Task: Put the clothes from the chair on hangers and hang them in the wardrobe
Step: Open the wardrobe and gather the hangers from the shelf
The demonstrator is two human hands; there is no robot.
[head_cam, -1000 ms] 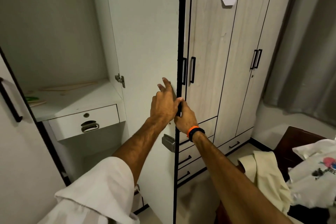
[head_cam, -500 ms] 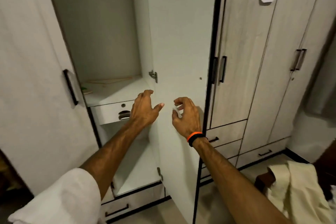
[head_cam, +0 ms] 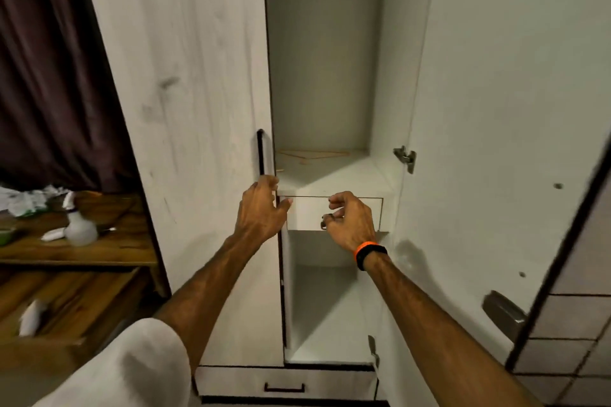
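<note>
1. Left hand [head_cam: 261,208], frame centre, rests against the edge of the left wardrobe door [head_cam: 185,109] just below its black handle [head_cam: 260,152]; fingers relaxed, gripping nothing.
2. Right hand [head_cam: 350,221], just right of it, hovers in front of the small inner drawer [head_cam: 309,213], fingers loosely curled, nothing held. Whether a fingertip touches the drawer's metal pull [head_cam: 323,224] I can't tell.
3. Wardrobe [head_cam: 324,59] compartment fills the upper centre. Wooden hangers [head_cam: 310,154] lie flat on the shelf above the drawer, at the back.
4. Clothes and chair are out of frame, so nothing is hung yet.
5. Likely step: get the compartment fully open, then fetch a hanger.
6. Push the left door wide with the flat of the left hand so it won't swing back. Right door [head_cam: 496,142] looks open enough.
7. Reach over the drawer front, not through it, and leave the drawer alone.
8. Hangers look thin and possibly overlapped. Lift one by its hook or neck and check the others don't drag along.
9. No rail is visible here, probably above the frame. Confirm before bringing clothes.
</note>
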